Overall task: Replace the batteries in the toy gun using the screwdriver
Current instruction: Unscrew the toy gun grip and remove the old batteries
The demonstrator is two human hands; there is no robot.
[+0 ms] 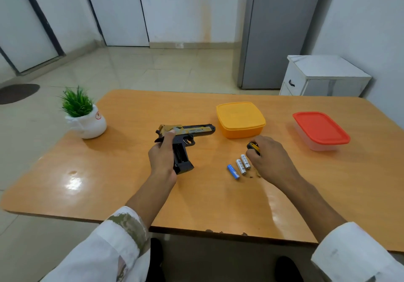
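The toy gun (185,135) is lying on its side around the middle of the table (131,183), a little towards the far edge. Its barrel is running left to right with the muzzle pointing at the yellow box (240,119), and its grip is slanting down towards the near edge. The side of the grip is showing a dark open recess, which I am taking to be the battery bay with its cover off.

The left hand (162,157) is grasping the gun from the left, fingers wrapping the back of the grip and the thumb lying up on the rear of the slide. The forearm is coming in from the near edge.

Three batteries, one blue (233,171) and two silver (241,166), are lying side by side to the right of the grip, apart from it. The right hand (269,159) is just beside them, knuckles up, fingers curling round the black-and-yellow handle of the screwdriver (253,147); its shaft is hidden. This hand is the nearer one to the cells, so feeding the bay is likely falling to it, reaching leftward.

A red-lidded box (320,130) is sitting by the right edge and a potted plant (87,122) at the far left corner.
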